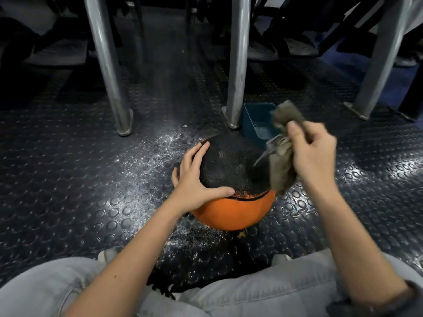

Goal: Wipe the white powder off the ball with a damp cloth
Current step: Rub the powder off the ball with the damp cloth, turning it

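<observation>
The left hand lies on the left flank of the pebbled black-topped, orange-bottomed rubber ball, fingers straight and spread apart. It should press firmly so the ball, standing on the dark studded floor between the knees, cannot roll. At the ball's right edge hangs a bunched grey-brown cloth, clamped in the curled fingers of the right hand. Overlapping strokes across the top would serve best. The blue plastic tub stands just beyond for rinsing.
</observation>
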